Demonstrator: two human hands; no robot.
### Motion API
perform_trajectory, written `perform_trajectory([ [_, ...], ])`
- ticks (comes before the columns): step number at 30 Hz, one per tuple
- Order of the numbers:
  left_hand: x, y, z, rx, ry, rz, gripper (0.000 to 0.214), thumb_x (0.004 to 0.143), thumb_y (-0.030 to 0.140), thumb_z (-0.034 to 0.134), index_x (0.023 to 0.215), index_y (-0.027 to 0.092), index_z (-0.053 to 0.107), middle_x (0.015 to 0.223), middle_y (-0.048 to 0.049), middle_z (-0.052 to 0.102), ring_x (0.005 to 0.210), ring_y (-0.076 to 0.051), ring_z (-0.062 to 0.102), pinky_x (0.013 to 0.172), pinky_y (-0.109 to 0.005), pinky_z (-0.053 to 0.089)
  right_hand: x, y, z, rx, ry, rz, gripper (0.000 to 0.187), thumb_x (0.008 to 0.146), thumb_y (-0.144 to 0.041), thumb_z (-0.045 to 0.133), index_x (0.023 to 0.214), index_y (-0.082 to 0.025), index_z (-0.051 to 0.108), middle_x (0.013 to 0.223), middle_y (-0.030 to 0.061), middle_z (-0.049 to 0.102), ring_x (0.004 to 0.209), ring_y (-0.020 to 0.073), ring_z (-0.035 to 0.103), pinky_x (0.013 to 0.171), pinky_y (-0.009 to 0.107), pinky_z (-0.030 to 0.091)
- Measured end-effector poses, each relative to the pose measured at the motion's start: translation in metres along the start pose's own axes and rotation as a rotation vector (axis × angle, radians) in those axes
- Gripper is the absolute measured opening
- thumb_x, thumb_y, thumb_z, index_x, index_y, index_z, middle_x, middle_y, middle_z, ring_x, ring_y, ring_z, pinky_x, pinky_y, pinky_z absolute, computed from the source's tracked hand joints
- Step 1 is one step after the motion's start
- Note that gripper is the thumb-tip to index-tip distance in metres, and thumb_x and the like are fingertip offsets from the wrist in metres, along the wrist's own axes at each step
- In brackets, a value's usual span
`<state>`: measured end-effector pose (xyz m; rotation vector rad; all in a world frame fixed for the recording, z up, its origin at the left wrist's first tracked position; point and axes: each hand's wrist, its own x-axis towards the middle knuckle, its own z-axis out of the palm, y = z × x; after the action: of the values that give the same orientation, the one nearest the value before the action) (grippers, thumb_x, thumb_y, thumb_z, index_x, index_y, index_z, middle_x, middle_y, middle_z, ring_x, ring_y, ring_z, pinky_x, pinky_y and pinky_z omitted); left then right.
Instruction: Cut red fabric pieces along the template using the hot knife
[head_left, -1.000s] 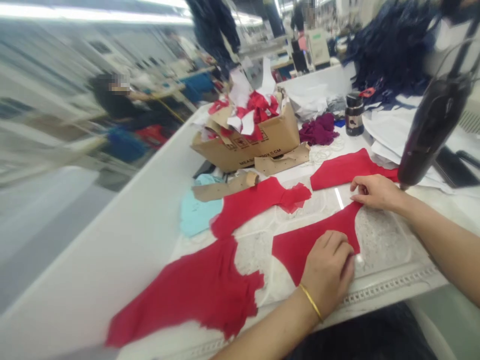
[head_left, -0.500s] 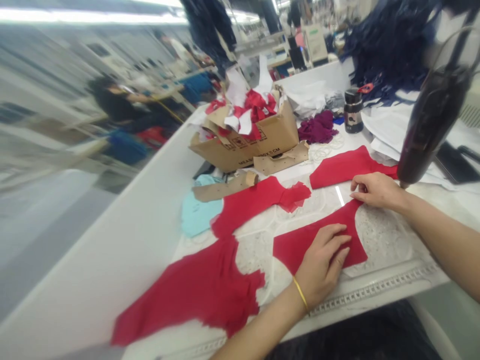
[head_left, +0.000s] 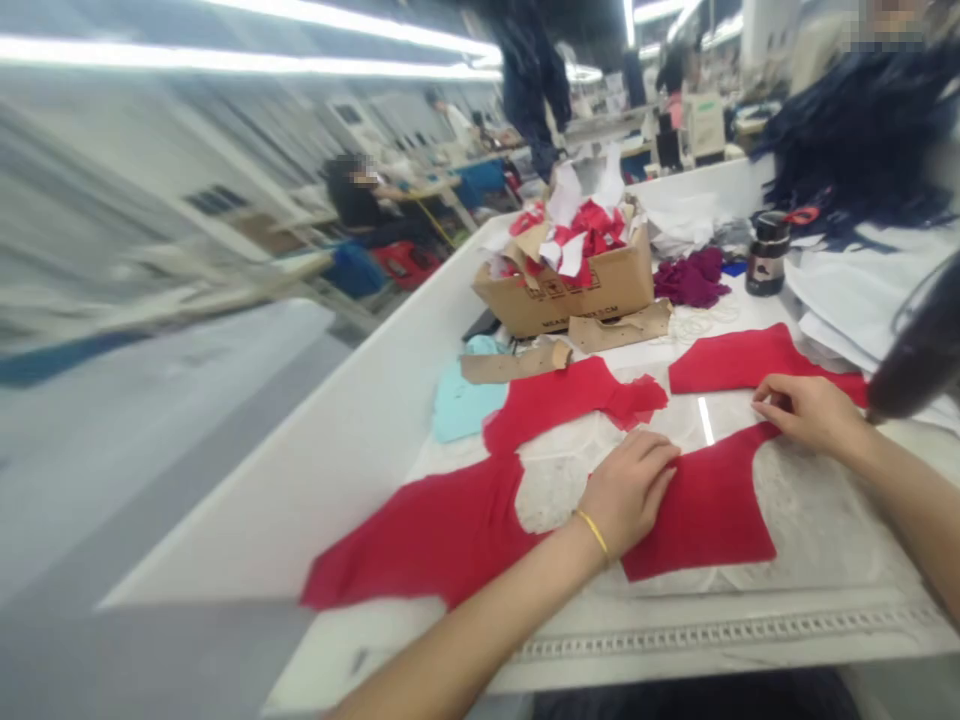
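My left hand (head_left: 626, 490), with a gold bangle on the wrist, lies flat with fingers stretched on the left end of a red fabric piece (head_left: 709, 505) spread on a white lace-patterned sheet (head_left: 810, 520). My right hand (head_left: 806, 410) presses the far upper tip of the same red piece, fingers bent and pinched together on its edge. A larger red fabric piece (head_left: 435, 530) lies to the left, another red piece (head_left: 570, 400) sits behind it, and a third (head_left: 742, 360) lies beyond my right hand.
A cardboard box (head_left: 570, 285) full of red and white scraps stands at the back, with brown paper patterns (head_left: 517, 365), a light blue piece (head_left: 465, 405), purple fabric (head_left: 690, 280) and a dark jar (head_left: 765, 268) around it. A dark hanging tool (head_left: 915, 360) is at right. People work at distant tables.
My left hand has slid leftward along the red piece from its lower right edge to its left end, opening flat. The view has swung to the left; my right hand stays on the tip.
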<state>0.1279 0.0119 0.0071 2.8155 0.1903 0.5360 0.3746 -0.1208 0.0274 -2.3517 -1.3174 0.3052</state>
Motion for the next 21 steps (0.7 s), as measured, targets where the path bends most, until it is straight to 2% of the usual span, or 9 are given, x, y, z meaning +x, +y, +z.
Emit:
perform_trajectory([
  [4, 0.004, -0.033, -0.007, 0.168, -0.022, -0.094, 0.019, 0.095, 0.013, 0.05, 0.101, 0.016, 0.068, 0.097, -0.0105, 0.064, 0.091, -0.025, 0.059, 0.085, -0.041, 0.056, 0.0, 0.004, 0.005, 0.032, 0.045, -0.026, 0.01, 0.08, -0.031, 0.063, 0.078, -0.024, 0.071, 0.063, -0.0017, 0.069, 0.055, 0.0143, 0.059, 0.05, 0.024, 0.038],
  [7, 0.01, -0.046, -0.01, 0.237, -0.041, -0.148, 0.019, 0.097, 0.017, 0.051, 0.096, 0.016, 0.07, 0.093, -0.0108, 0.062, 0.089, -0.026, 0.057, 0.082, -0.042, 0.053, 0.0, 0.006, 0.009, 0.053, 0.049, -0.065, 0.012, 0.079, -0.033, 0.061, 0.075, -0.025, 0.07, 0.061, -0.0013, 0.068, 0.053, 0.0148, 0.059, 0.05, 0.024, 0.038],
  [16, 0.055, -0.054, 0.001, 0.289, -0.12, -0.195, 0.017, 0.094, 0.014, 0.056, 0.092, 0.016, 0.073, 0.1, -0.0116, 0.065, 0.101, -0.026, 0.057, 0.088, -0.039, 0.049, -0.001, 0.002, 0.014, 0.096, 0.029, -0.086, 0.015, 0.078, -0.036, 0.058, 0.074, -0.025, 0.067, 0.06, -0.0002, 0.067, 0.056, 0.0184, 0.062, 0.055, 0.029, 0.043],
  [21, 0.064, -0.054, 0.003, 0.267, -0.12, -0.225, 0.022, 0.095, 0.012, 0.054, 0.088, 0.017, 0.074, 0.096, -0.0117, 0.067, 0.101, -0.027, 0.059, 0.087, -0.039, 0.048, 0.0, 0.006, 0.017, 0.137, 0.075, -0.142, 0.018, 0.079, -0.039, 0.058, 0.074, -0.025, 0.068, 0.058, 0.0002, 0.065, 0.052, 0.0195, 0.061, 0.054, 0.031, 0.045],
])
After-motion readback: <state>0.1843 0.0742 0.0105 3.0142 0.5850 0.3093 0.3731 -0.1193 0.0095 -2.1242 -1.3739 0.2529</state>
